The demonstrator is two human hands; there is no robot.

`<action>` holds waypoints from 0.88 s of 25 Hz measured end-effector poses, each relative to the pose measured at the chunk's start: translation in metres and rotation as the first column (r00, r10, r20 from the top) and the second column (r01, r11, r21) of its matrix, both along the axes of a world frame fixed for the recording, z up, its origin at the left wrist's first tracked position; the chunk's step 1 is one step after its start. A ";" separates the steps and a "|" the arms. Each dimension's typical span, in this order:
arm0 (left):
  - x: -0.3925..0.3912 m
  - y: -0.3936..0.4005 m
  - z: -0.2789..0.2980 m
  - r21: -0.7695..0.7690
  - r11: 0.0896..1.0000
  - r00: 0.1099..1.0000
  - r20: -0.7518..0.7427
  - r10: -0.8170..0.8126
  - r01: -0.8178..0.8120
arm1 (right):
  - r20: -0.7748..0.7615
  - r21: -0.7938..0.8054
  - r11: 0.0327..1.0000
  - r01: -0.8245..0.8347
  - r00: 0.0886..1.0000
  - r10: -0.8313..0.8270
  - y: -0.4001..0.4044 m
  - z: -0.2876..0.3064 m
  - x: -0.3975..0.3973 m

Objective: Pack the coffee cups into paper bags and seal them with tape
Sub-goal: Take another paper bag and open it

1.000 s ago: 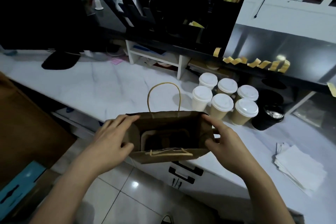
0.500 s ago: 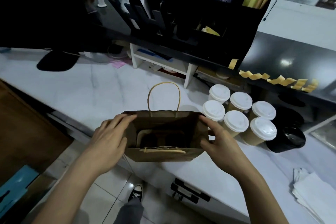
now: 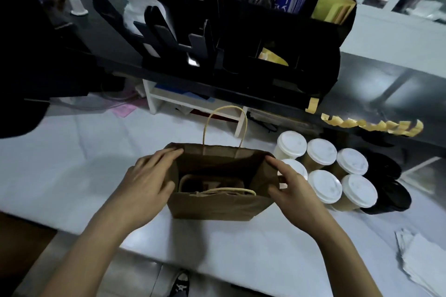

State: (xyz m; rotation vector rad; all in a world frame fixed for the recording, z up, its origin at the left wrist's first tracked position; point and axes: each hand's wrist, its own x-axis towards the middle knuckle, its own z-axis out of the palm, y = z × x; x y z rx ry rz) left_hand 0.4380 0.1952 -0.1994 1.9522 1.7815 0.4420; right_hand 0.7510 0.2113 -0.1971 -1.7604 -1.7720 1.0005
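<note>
Both hands are on the brown paper bag (image 3: 217,205), which stands upright and open on the white marble-look counter (image 3: 72,176). The left hand (image 3: 147,183) has its fingers laid along the bag's left edge up to the far corner, with the thumb pressed against the side panel, so it grips that wall between thumb and fingers. The right hand (image 3: 293,190) does the same on the right edge: fingers stretched along the rim toward the far corner, thumb tucked against the outer side. Between the two hands the mouth is spread into a rectangle, and a moulded cardboard cup carrier (image 3: 212,182) sits at the bottom. The bag is matte kraft paper with twisted paper-cord handles; the far handle (image 3: 225,125) stands up in an arch, the near one (image 3: 223,191) lies folded over the front rim. Just beside the right hand, six coffee cups (image 3: 324,171) stand clustered, tan paper bodies under white domed lids. A stack of white napkins (image 3: 422,258) lies near the counter's right end.
</note>
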 end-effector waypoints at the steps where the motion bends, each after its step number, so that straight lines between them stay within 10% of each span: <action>1: -0.003 0.009 0.000 -0.005 1.000 1.000 0.018 -0.018 0.018 | 0.008 -0.003 1.000 0.024 1.000 -0.024 0.003 0.001 -0.003; 22: -0.021 0.071 -0.004 0.017 0.979 0.968 0.148 -0.203 0.203 | -0.043 0.118 0.974 0.193 0.981 -0.189 0.041 0.008 0.002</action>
